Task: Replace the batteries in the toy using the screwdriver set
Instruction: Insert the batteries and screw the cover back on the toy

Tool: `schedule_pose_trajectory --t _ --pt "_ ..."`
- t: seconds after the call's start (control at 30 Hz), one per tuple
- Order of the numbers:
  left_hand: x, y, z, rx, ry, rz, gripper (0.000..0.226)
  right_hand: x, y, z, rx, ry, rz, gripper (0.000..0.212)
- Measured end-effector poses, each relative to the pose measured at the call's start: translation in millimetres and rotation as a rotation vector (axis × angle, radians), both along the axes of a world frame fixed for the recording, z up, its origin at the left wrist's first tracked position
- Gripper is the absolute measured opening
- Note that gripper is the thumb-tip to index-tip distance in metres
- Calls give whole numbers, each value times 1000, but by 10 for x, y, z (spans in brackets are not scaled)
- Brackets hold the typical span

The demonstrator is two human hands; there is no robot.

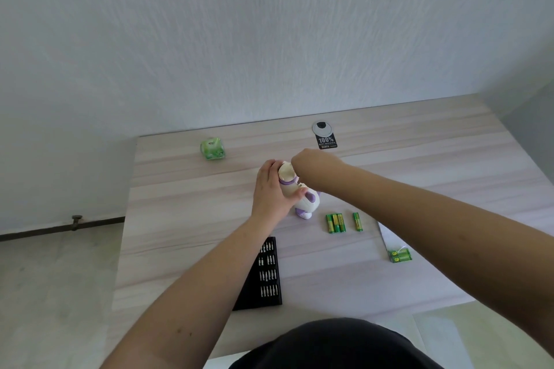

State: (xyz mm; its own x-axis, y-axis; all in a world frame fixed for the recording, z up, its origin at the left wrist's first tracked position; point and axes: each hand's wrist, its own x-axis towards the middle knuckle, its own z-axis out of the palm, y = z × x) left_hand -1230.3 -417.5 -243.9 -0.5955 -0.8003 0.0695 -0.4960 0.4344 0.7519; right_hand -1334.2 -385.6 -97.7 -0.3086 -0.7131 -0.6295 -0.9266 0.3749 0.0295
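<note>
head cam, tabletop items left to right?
Green tissue pack → black bit set → white-and-purple toy → group of three batteries → single battery → wrapped battery pack.

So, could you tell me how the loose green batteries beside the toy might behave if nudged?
The loose batteries are cylinders lying on their sides on the smooth table, so they would probably roll. The single one lies apart with nothing beside it to stop it.

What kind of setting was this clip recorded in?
Probably an office or home desk: a pale wood-grain desktop pushed against a plain white wall, with a round grey cable grommet near its back edge. Bare light floor lies to the left.
</note>
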Motion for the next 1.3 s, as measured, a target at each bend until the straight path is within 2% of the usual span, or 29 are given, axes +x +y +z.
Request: schedule_pose_trajectory --t 0.1,0.2,0.3,0.37,0.43,0.53,0.63,0.8,0.87,1.03,1.1,1.2,1.3 --pt "8 0 0 0 -1 -3 83 -23 21 -84 -97 116 57 31" --pt "23 -6 -18 0 -9 -8 84 -66 76 -194 -188 194 77 25" --pt "32 -4 -14 12 -2 -9 83 -98 86 -204 -162 134 113 13" --pt "21 -9 -24 5 9 -9 82 -114 73 -173 -99 87 143 15" --pt "5 -10 -29 -2 12 -1 81 -106 68 -160 -52 113 150 8" --pt "-8 -11 -39 -9 18 5 80 -71 59 -196 -118 147 103 32" --pt "2 -14 -32 -8 13 -5 78 -56 77 -216 -158 166 92 38" --pt "9 -24 -38 -6 -16 -14 80 -41 17 -137 -53 74 96 17" --pt "4 -23 -39 -3 -19 -10 79 -15 19 -100 -23 82 93 25" --pt "25 -25 -32 -5 0 -27 80 -4 100 -131 -138 168 145 33" --pt "30 -21 -20 3 -1 -31 81 -44 117 -172 -137 157 133 32" --pt "38 -17 -16 6 -7 -38 83 -117 165 -137 -132 107 197 18" --pt "61 -18 -29 5 -15 -48 83 -145 203 -156 -122 133 242 19"
